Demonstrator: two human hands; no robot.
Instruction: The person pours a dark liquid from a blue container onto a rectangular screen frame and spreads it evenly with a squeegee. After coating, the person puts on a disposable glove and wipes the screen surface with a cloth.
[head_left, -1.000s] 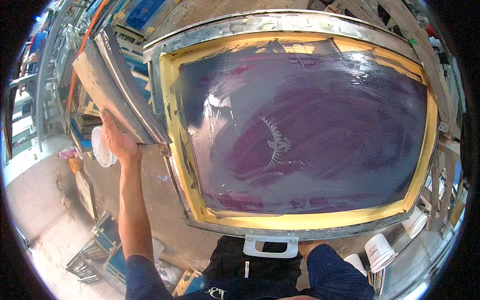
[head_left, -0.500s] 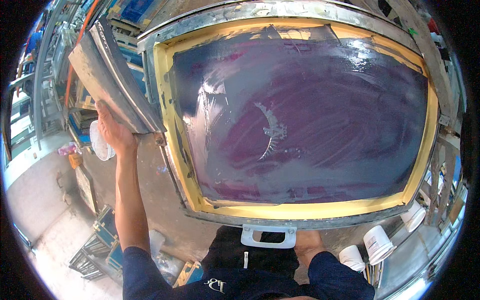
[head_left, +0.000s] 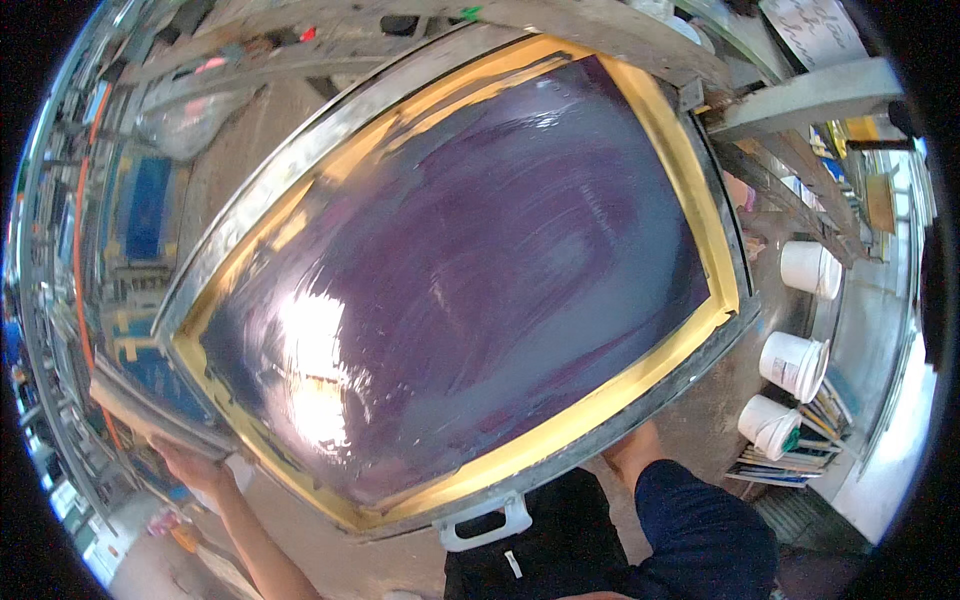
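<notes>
A large metal-framed printing screen with yellow taped borders and dark purple ink point(head_left: 470, 270) fills the middle, tilted. Three white plastic buckets point(head_left: 792, 365) stand at right. The left hand point(head_left: 190, 465) grips its near-left corner; the right hand point(head_left: 632, 452) is hidden beneath its near edge, grip unclear.

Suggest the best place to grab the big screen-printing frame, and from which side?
Grip the screen frame by its bare metal rim, probably at the near edge by the white handle, coming from below and outside. The middle is wet purple ink bordered by yellow tape, so nothing inside suits fingers. The left hand already sits at the lower-left corner; the right hand is hidden under the near edge.
</notes>
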